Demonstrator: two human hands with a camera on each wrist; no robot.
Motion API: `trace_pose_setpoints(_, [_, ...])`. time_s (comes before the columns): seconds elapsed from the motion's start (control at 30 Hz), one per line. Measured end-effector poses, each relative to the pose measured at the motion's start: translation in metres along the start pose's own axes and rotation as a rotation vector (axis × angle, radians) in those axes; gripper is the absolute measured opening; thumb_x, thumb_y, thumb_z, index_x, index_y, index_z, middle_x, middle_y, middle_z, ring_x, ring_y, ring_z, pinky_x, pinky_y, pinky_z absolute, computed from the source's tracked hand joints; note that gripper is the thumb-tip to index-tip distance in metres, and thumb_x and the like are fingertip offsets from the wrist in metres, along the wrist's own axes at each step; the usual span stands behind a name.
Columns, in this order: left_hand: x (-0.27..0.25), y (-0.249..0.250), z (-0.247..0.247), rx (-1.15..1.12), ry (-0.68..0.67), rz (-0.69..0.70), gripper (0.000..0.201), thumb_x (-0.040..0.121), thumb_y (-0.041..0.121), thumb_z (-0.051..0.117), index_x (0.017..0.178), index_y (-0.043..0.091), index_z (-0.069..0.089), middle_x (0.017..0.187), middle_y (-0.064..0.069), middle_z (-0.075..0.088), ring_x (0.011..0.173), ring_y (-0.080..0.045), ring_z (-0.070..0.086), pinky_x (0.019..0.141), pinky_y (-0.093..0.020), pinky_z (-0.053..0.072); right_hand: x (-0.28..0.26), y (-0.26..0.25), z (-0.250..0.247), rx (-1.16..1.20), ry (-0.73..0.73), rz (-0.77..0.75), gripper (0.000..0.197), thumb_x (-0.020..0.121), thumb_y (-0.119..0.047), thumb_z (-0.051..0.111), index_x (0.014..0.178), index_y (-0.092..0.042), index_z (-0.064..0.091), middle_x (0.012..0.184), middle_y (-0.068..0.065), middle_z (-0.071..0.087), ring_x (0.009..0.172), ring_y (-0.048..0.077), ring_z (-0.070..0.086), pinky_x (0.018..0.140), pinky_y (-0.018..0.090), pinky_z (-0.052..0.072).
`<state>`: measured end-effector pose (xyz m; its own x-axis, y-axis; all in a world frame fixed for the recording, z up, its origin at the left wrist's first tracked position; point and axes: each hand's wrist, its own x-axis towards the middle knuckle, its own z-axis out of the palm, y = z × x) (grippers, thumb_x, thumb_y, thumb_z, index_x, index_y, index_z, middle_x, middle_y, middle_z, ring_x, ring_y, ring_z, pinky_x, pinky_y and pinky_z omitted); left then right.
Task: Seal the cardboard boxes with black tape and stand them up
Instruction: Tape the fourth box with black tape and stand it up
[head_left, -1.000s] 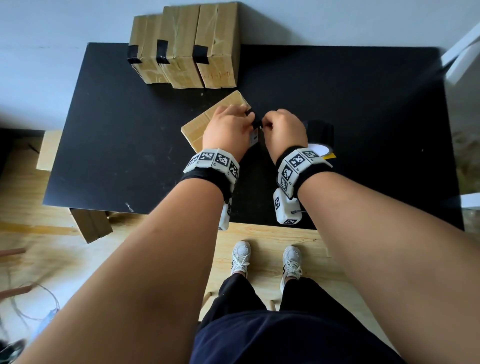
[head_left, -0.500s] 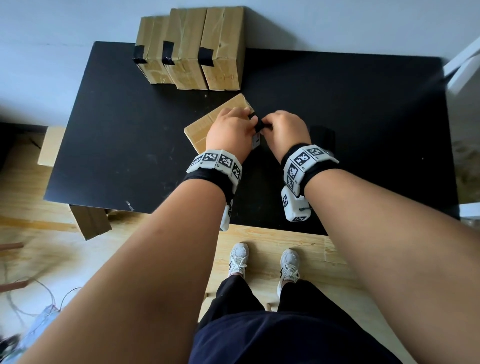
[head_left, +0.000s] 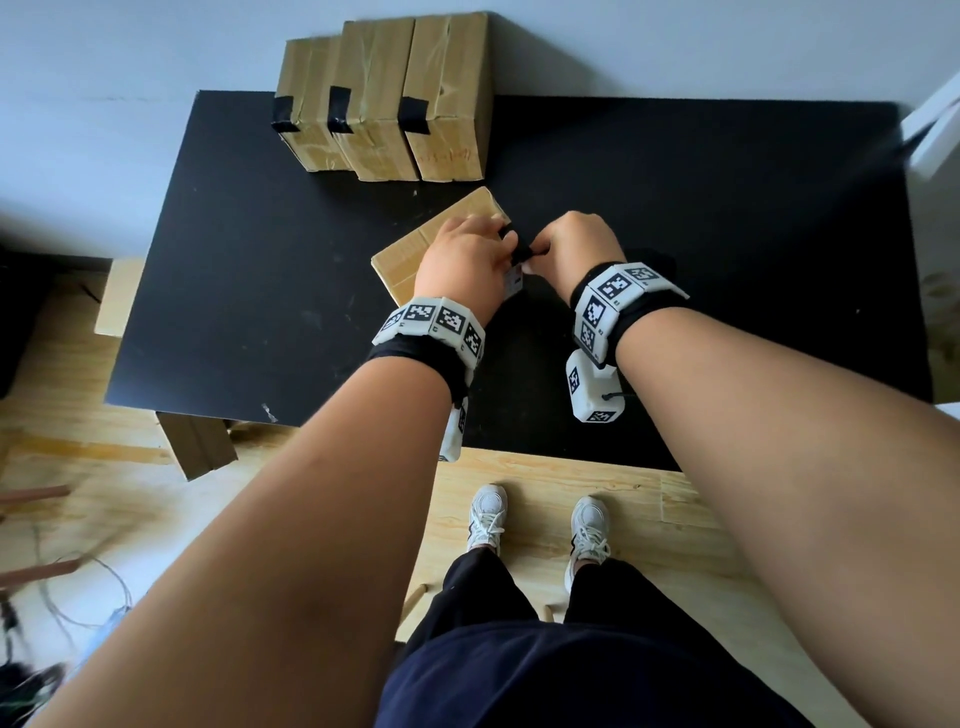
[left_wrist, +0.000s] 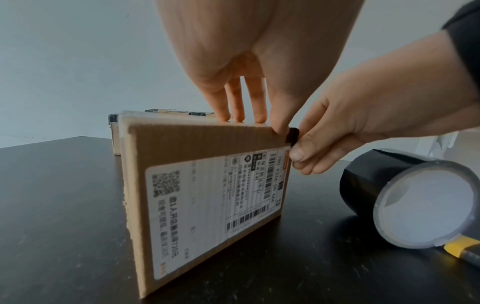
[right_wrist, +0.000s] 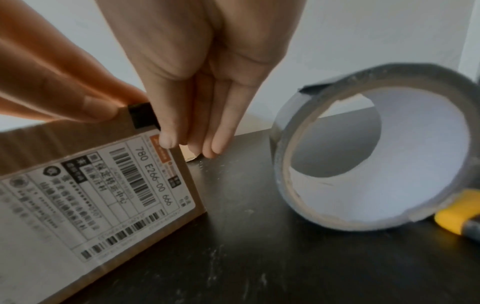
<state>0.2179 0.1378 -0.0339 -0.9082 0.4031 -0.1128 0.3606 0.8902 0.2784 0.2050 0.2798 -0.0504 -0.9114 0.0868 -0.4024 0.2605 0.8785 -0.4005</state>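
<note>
We see a brown box (head_left: 410, 254) whose white label (left_wrist: 207, 205) bears black barcodes and an orange stripe. Tape strip (left_wrist: 293, 135), tape roll (left_wrist: 369, 174) and desk (head_left: 249, 270) are black.

- L hand (head_left: 462, 260), R hand (head_left: 576, 244): bare, forearms too.
- Wrists: white segmented bands (head_left: 431, 325) w/ b&w square tags, over black cuffs (head_left: 415, 358).
- White tagged cam block (head_left: 589, 389) under each wrist; thin black cable (head_left: 619, 396) on R one.
- Navy garment (head_left: 571, 675) at waist, black trousers (head_left: 483, 587), white lace-up sneakers (head_left: 487, 514).

hands (head_left: 462, 260) on black tape (head_left: 522, 253), box (head_left: 410, 249) on table (head_left: 249, 270)
</note>
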Motion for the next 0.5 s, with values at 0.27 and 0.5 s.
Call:
trace_pose_setpoints(0.27, [0.001,0.0,-0.001,-0.022,-0.01,-0.029,0.038,0.097,0.022,0.048,0.135,0.027,0.052,0.146,0.005,0.04,0.134,-0.021,0.031,0.109,-0.031,0.031,-0.01,0.004,0.005,0.067,0.177,-0.068,0.022,0.091,-0.024,0.059,0.109,-0.024,0.072,0.104,0.004,0.072,0.098,0.024,0.066,0.089,0.034,0.053])
trace_pose_setpoints(0.5, [-0.001,0.001,-0.005,0.02,-0.026,-0.014,0.04,0.099,0.02,0.043,0.138,0.026,0.047,0.15,0.005,0.036,0.139,-0.021,0.024,0.11,-0.029,0.027,0.007,-0.011,-0.011,0.061,-0.068,0.145,0.034,0.088,-0.037,0.066,0.121,-0.027,0.067,0.123,0.001,0.065,0.111,0.02,0.062,0.09,0.026,0.048])
